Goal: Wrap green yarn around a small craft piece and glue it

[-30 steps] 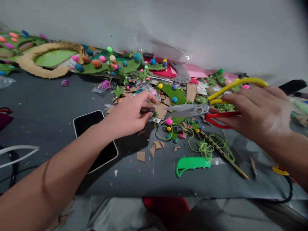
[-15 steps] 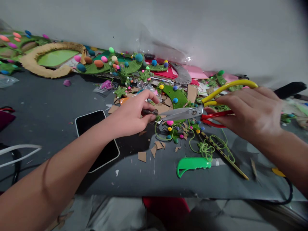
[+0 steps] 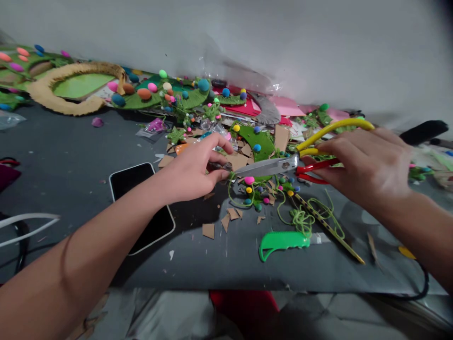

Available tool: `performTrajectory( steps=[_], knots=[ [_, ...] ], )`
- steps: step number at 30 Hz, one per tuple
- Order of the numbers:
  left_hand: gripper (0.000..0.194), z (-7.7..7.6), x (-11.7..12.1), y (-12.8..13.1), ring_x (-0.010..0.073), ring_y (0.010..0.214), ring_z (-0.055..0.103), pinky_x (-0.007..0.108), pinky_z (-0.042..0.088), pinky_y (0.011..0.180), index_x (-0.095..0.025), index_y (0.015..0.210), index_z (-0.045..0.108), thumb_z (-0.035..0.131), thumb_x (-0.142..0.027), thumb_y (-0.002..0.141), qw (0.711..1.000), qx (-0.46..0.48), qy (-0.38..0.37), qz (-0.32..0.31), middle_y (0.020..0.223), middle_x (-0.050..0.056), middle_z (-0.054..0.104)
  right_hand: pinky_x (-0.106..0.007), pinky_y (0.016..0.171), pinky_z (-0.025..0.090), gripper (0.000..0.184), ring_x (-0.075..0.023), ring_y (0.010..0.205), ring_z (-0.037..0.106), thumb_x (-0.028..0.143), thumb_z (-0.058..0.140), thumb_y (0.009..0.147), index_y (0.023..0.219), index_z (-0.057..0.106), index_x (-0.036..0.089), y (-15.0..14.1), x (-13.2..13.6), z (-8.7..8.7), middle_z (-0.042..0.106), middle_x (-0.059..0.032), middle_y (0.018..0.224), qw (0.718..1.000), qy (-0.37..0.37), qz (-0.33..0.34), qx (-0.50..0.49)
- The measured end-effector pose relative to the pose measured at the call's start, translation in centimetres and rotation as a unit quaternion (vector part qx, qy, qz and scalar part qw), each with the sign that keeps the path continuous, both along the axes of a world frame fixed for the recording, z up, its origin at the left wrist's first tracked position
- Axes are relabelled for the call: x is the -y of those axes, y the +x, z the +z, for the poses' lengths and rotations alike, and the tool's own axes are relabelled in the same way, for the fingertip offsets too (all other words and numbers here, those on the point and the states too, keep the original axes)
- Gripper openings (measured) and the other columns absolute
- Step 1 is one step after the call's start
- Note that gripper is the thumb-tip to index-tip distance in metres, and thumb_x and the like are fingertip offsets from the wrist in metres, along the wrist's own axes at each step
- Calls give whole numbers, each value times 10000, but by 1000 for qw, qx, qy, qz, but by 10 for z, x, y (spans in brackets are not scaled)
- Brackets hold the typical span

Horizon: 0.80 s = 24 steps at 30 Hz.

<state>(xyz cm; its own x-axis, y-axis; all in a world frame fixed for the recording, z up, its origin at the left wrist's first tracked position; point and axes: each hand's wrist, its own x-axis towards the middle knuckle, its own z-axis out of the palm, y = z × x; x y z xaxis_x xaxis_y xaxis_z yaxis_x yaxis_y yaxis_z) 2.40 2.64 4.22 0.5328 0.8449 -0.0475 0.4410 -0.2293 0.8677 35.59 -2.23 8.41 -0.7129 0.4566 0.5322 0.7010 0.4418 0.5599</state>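
Note:
My right hand (image 3: 368, 165) grips the scissors (image 3: 265, 167) by their red and yellow handles. Their blades point left and lie together, with the tips close to my left fingertips. In my left hand (image 3: 198, 172), thumb and fingers pinch a small dark piece (image 3: 226, 166) with green yarn (image 3: 230, 193) looping down from it; most of the piece is hidden by the fingers. Just below the blades lies a cluster of green leaf shapes with coloured pompoms (image 3: 257, 196). A tangle of light green yarn (image 3: 302, 221) rests to the right of the cluster.
A green-handled cutter (image 3: 285, 242) and a yellow patterned stick (image 3: 332, 231) lie near the front edge. Under my left forearm is a phone (image 3: 155, 231). Cardboard scraps (image 3: 208, 231) are scattered about. A tan ring (image 3: 67, 106) and pompom-covered green pieces (image 3: 191, 99) line the wall.
The scissor blades have closed from slightly apart to together. My right hand's fingers have drawn in a little with the handles. My left hand keeps its pinch in nearly the same place.

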Motion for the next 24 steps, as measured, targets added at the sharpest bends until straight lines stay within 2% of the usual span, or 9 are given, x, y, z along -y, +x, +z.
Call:
performTrajectory(
  steps=[5,11,16,24],
  knots=[
    [413,1,1,0,226,864,711,261,534,547,-277,1183,515,717,-187,834,1000,2,-14,-3,1076,78,739,-354,667,387,276,-192,703,595,429,707,967,855,586,208,-2,-1,1,631,-19,705,1000,11,-10,0],
    [411,0,1,-2,235,897,734,239,533,530,-267,1184,512,708,-194,831,1000,0,-1,-6,1092,100,734,-348,661,384,288,-188,695,584,440,646,1002,844,563,214,-3,-1,2,607,-7,696,1000,7,-14,12],
    [389,2,2,-1,184,734,707,234,515,483,-257,1167,516,691,-180,828,1000,0,15,-10,1079,106,747,-343,653,389,300,-178,691,575,448,636,1005,831,559,216,-3,0,2,601,-4,698,1000,-2,-29,12],
    [376,0,1,-3,180,753,725,231,508,508,-259,1174,518,687,-182,847,999,-5,36,-18,1077,95,764,-331,592,319,317,-165,658,535,451,662,965,781,566,211,0,3,-1,565,-3,669,998,-23,-64,-10]
  ],
)
